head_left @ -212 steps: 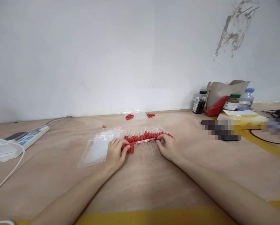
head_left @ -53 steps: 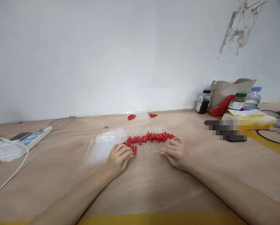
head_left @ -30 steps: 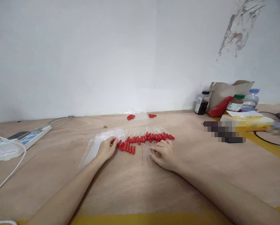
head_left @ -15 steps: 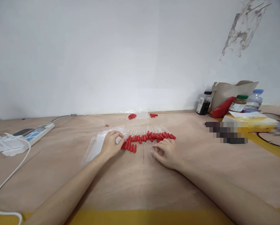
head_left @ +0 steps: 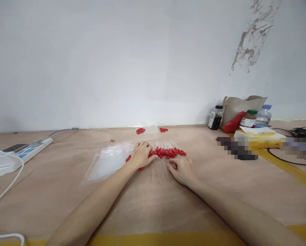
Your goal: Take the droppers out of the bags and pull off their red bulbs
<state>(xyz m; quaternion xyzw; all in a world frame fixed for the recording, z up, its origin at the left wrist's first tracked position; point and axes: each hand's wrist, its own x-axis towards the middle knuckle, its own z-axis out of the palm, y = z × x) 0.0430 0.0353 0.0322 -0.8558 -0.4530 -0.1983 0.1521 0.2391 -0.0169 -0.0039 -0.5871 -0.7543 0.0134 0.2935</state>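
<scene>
A row of red-capped clear droppers [head_left: 169,152] lies across the middle of the wooden table [head_left: 153,205]. Loose clear tubes [head_left: 159,169] lie just in front of it. My left hand [head_left: 142,154] covers the left end of the row and several loose red caps [head_left: 128,158]. Its fingers are curled down and pressed together, hiding whatever is under them. My right hand [head_left: 182,169] rests on the table at the right edge of the clear tubes, with its fingertips pinched on one of them.
Clear plastic bags [head_left: 109,162] lie left of my left hand. More red caps [head_left: 140,130] and a bag sit by the wall. A power strip [head_left: 22,153] and white cable are at far left. Bottles, a paper bag [head_left: 241,106], a yellow box [head_left: 260,138] and cables stand at right.
My left hand has moved right, from the plastic bags onto the loose red caps and the row's left end. My right hand has stayed by the clear tubes. The camera has shifted slightly.
</scene>
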